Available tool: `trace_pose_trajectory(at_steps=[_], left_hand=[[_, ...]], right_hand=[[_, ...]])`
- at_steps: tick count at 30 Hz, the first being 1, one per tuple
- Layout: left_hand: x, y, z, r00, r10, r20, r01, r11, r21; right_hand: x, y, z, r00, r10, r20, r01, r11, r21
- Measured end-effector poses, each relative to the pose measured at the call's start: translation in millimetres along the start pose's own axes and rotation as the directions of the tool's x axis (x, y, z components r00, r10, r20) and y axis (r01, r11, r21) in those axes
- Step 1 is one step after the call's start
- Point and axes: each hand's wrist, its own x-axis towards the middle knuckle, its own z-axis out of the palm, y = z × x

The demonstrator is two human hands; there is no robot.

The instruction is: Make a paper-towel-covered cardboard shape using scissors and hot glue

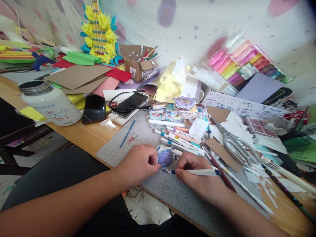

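My left hand [139, 163] is closed, pinching a small round blue-and-white patterned paper piece [165, 156] against the grey cutting mat [158, 187]. Just right of it, my right hand [197, 172] grips a white marker pen [197, 171] lying sideways, its blue tip pointing left under the paper piece. Several more white markers [177, 138] lie on the mat just beyond my hands. A pile of similar coloured paper cutouts [176, 108] sits farther back.
Metal scissors [234, 144] and cardboard scraps lie to the right. A white bottle [50, 103], two phones [93, 108] and a cable are at the left. A yellow bag [170, 84], cardboard box [138, 67], coloured clay sticks [237, 62] and paper sheets crowd the back.
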Motion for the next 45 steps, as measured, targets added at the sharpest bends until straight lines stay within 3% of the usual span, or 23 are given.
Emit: trace_pose_trajectory(at_steps=[18, 37, 45], left_hand=[[0.1, -0.8, 0.8, 1.0, 0.004, -0.007, -0.004, 1.0, -0.007], [0.7, 0.9, -0.5, 1.0, -0.009, 0.006, 0.01, 1.0, -0.005], [1.0, -0.2, -0.1, 1.0, -0.01, 0.0, 0.01, 1.0, 0.004]], right_hand=[[-1.0, 1.0, 0.7, 1.0, 0.005, -0.015, -0.006, 0.998, -0.056], [0.8, -0.6, -1.7, 0.995, 0.093, -0.023, -0.093, 0.996, 0.005], [0.4, 0.1, -0.4, 0.998, 0.045, -0.038, -0.046, 0.999, -0.024]])
